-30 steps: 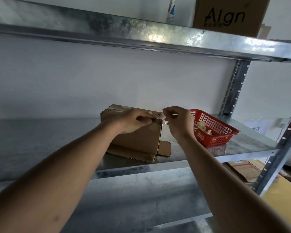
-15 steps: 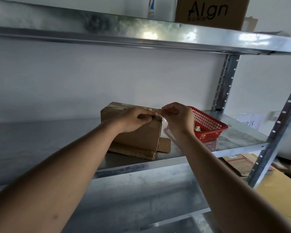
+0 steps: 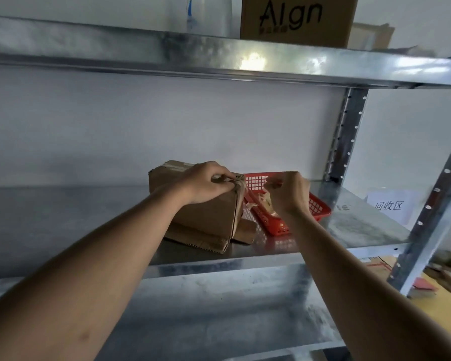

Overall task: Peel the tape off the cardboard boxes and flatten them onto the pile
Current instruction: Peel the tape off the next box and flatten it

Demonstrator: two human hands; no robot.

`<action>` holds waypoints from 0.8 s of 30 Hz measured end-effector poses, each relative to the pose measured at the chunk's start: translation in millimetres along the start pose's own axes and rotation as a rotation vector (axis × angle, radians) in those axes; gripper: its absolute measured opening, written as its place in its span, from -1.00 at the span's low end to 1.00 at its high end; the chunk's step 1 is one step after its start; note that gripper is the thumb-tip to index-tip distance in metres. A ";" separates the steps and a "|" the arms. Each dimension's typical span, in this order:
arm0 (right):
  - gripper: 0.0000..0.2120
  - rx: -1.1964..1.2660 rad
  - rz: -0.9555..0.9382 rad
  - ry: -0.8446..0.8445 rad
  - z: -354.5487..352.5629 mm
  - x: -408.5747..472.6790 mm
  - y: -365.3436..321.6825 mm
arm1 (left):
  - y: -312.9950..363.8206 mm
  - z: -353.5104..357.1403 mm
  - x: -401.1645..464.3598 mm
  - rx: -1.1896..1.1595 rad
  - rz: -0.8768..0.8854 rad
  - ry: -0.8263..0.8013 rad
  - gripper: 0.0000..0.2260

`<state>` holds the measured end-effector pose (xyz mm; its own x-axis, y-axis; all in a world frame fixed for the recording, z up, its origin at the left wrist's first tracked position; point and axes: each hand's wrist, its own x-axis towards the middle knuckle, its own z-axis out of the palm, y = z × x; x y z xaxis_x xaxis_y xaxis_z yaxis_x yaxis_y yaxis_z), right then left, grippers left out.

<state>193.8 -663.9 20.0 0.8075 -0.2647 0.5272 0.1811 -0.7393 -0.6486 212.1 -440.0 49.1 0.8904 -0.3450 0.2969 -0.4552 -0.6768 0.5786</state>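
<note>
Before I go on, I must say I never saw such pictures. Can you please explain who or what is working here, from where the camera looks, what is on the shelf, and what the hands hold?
No machine works here: a person uses two bare hands. The single camera sits on the person's head and looks forward and down along both arms.

On the metal shelf stands a brown cardboard box, with a flat piece of cardboard under it. Beside it, on the right, is a red plastic basket with pale scraps inside.

The left hand grips the box's top corner. The right hand, over the basket, has its fingers pinched together, probably on a thin strip of tape, though the strip is too faint to see surely.

A second box stands on the upper shelf.
</note>
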 end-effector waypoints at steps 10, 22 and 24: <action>-0.85 -0.156 -0.062 -0.232 9.5 14.1 30.6 | -0.2 17.7 -0.5 -0.001 -0.053 0.121 -0.88; -0.81 -0.089 0.030 -0.200 4.5 20.0 31.6 | -10.6 19.7 2.0 -0.030 -0.026 0.150 -0.87; -0.79 -0.078 0.001 -0.246 0.7 21.9 32.0 | -10.8 20.8 2.4 -0.031 -0.017 0.159 -0.87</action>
<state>217.7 -693.0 10.4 0.9219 -0.1140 0.3704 0.1436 -0.7871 -0.5998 219.2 -447.0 27.8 0.8875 -0.2251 0.4021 -0.4424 -0.6605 0.6067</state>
